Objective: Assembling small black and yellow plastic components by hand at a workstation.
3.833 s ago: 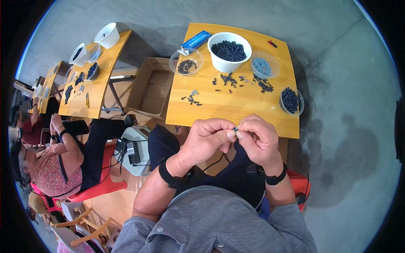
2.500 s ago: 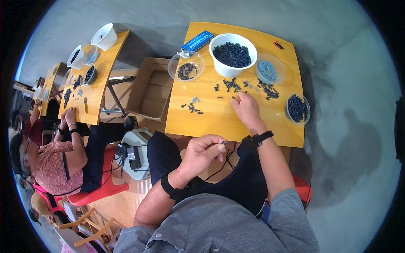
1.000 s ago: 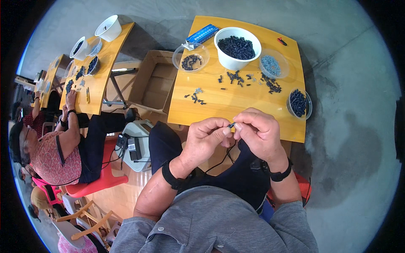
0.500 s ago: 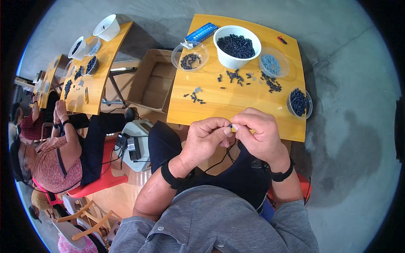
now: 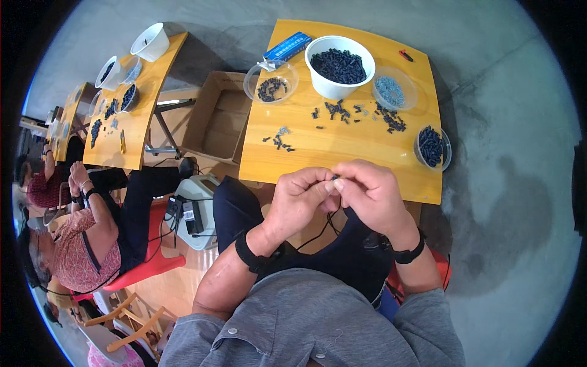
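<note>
The left hand (image 5: 301, 197) and the right hand (image 5: 374, 194) meet just in front of the near edge of the desk (image 5: 342, 150), over the person's lap. Both pinch one small dark piece (image 5: 335, 178) between thumb and finger. Most of the piece is hidden, so I cannot tell its whole shape.

On the desk, a big white tub (image 5: 326, 89) holds lots of dark pieces. To its left are a clear bowl (image 5: 247, 84) with a few dark pieces and a long blue box (image 5: 287, 48). To its right is a clear tub (image 5: 413, 96) with little blue-gray bits. More dark pieces lie loose in front of the white tub. Near the right edge, a round bowl (image 5: 447, 158) is full of dark pieces. A small red and black tool (image 5: 406, 56) lies near the far right corner.
</note>
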A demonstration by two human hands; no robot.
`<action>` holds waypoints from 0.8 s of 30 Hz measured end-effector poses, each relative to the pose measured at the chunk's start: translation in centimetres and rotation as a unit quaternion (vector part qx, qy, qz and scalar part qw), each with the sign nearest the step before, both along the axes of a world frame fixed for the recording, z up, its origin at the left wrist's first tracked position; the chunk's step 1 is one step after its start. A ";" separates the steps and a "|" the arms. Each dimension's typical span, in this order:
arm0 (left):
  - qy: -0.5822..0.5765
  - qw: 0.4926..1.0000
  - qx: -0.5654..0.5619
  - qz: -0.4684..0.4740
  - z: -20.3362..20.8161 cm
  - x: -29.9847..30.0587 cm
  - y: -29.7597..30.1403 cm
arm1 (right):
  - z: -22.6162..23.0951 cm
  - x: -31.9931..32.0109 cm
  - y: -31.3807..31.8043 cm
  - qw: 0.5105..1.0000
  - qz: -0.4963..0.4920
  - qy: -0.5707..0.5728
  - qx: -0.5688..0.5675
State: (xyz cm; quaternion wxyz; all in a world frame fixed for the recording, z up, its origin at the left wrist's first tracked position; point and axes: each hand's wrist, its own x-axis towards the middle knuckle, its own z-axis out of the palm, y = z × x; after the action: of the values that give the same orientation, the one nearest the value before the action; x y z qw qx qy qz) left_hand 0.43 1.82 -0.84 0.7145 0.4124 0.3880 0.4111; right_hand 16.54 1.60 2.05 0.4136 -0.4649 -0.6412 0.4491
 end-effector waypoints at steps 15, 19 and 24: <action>-0.065 0.996 0.049 -0.036 -0.2 0.1 -0.3 | -2.9 0.9 -0.1 0.828 0.139 0.352 -0.414; -0.059 0.995 0.063 -0.053 0.0 0.0 -0.1 | -3.0 0.9 -0.3 0.809 0.179 0.367 -0.423; -0.072 0.994 0.035 -0.073 0.0 -0.3 -0.2 | -3.2 0.6 -0.6 0.771 0.192 0.415 -0.443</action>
State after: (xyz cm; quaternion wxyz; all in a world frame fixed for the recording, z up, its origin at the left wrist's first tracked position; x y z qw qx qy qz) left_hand 0.10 1.58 -0.81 0.7537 0.4338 0.2898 0.3997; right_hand 17.13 1.00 -1.16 0.2925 -0.2325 -0.2134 0.9027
